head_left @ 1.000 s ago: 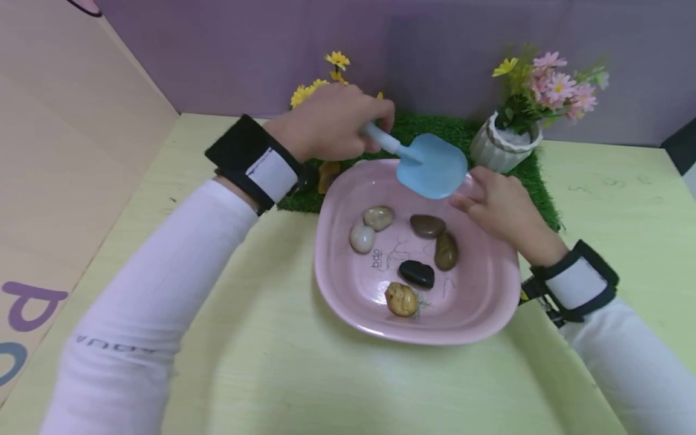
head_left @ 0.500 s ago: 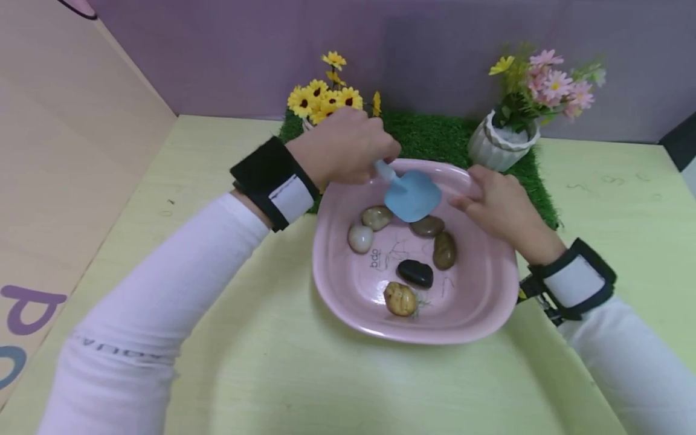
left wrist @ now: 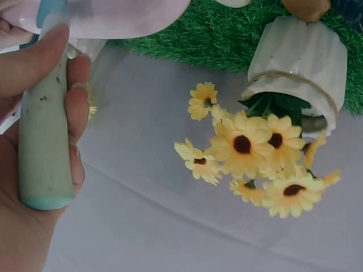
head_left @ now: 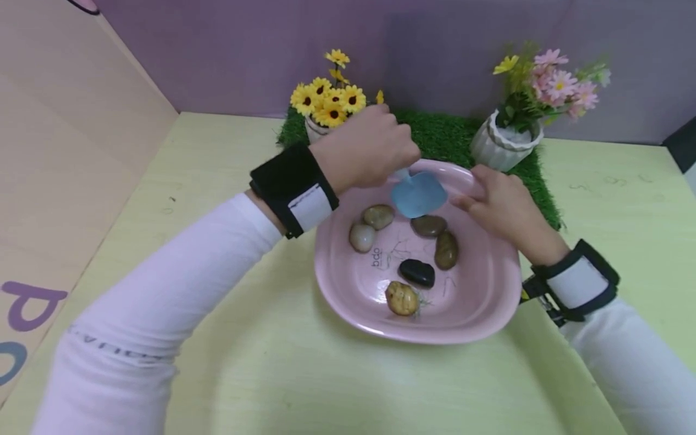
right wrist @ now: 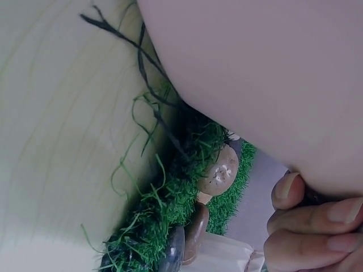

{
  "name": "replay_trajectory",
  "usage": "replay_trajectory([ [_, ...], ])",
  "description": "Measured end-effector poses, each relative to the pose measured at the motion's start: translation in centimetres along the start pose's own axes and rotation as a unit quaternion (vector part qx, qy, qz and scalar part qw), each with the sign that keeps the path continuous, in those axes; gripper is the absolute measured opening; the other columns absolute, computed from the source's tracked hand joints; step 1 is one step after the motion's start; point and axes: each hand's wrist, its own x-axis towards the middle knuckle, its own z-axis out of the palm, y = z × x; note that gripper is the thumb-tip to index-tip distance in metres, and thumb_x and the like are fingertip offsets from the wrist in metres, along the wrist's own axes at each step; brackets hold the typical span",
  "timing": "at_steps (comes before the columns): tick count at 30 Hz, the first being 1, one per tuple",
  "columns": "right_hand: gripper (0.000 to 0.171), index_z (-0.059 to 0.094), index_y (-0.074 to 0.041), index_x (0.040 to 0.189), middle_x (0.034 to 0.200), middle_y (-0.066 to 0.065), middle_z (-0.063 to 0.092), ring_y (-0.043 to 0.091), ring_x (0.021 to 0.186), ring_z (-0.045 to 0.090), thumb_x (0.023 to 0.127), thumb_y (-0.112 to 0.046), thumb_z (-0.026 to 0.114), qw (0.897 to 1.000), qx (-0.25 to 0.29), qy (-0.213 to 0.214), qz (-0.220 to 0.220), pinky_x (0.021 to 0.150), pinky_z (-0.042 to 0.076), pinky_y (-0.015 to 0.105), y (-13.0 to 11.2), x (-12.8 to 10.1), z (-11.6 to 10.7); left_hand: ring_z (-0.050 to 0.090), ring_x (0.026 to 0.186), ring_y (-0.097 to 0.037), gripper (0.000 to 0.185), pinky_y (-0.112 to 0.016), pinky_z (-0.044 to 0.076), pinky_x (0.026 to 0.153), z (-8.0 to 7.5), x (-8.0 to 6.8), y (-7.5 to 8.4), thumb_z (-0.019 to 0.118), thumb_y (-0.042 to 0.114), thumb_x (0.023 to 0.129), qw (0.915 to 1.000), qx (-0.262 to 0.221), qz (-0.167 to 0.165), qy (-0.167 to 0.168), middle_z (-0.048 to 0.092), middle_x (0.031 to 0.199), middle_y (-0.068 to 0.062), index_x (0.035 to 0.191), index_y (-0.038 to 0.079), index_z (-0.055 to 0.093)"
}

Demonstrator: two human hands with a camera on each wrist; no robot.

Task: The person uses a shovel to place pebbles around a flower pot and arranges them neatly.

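My left hand (head_left: pixel 370 148) grips the handle (left wrist: pixel 45 130) of a small light-blue shovel, fingers and thumb wrapped round it in the left wrist view. The shovel's blade (head_left: pixel 420 194) hangs inside a pink basin (head_left: pixel 481 296), near its far wall and just above a brown stone (head_left: pixel 429 226). On the basin floor lie several other smooth stones, among them a black stone (head_left: pixel 417 273), a yellowish stone (head_left: pixel 402 298) and a whitish stone (head_left: pixel 362 237). My right hand (head_left: pixel 505 208) holds the basin's far right rim, with curled fingers (right wrist: pixel 306 221) against its underside in the right wrist view.
Behind the basin lies a green turf mat (head_left: pixel 435 134). Yellow flowers (head_left: pixel 328 103) in a white pot stand at its left, and pink flowers in a ribbed white pot (head_left: pixel 505 145) at its right. More stones, such as a speckled stone (right wrist: pixel 218 173), rest on the turf.
My left hand has moved right and nearer, lowering the shovel blade from above the far rim into the basin. The yellow flowers are less covered. My right hand and the stones have stayed put.
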Motion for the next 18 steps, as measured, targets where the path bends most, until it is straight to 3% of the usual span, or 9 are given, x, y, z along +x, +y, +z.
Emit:
replay_trajectory([
  [4,0.033,0.042,-0.006,0.084,0.063,0.006,0.037,0.022,0.054,0.045,0.094,-0.027,0.066,1.0,-0.002,0.001,0.002,0.047,0.035,0.032,0.1,0.0,0.0,0.063,0.096,-0.026,0.015,-0.041,0.044,0.1,0.2,0.3,0.2,0.054,0.009,0.1,1.0,0.008,0.0,-0.002,0.071,0.111,-0.007,0.101,0.014,0.068],
  [11,0.032,0.043,-0.006,0.084,0.063,0.007,0.037,0.023,0.054,0.044,0.094,-0.026,0.065,1.0,-0.005,0.004,-0.004,0.048,0.035,0.033,0.2,-0.1,0.1,0.066,0.102,-0.027,0.023,-0.042,0.039,0.102,0.7,1.0,0.6,0.05,0.01,0.102,0.9973,0.065,0.018,0.03,0.073,0.108,-0.007,0.105,0.017,0.071],
  [15,0.032,0.043,-0.006,0.084,0.063,0.007,0.037,0.023,0.054,0.044,0.094,-0.026,0.066,1.0,-0.007,0.005,-0.001,0.048,0.035,0.034,0.2,0.0,0.1,0.066,0.099,-0.028,0.026,-0.043,0.036,0.104,1.0,1.0,0.6,0.048,0.009,0.102,0.996,0.075,-0.002,0.05,0.075,0.102,-0.006,0.097,0.018,0.072],
  [18,0.032,0.043,-0.006,0.085,0.063,0.007,0.038,0.023,0.055,0.045,0.094,-0.027,0.066,1.0,-0.005,0.0,0.001,0.048,0.035,0.033,0.1,0.0,0.1,0.065,0.103,-0.03,0.025,-0.045,0.034,0.108,1.1,0.9,0.7,0.049,0.01,0.102,0.9971,0.063,-0.022,0.037,0.074,0.103,-0.006,0.094,0.017,0.071],
])
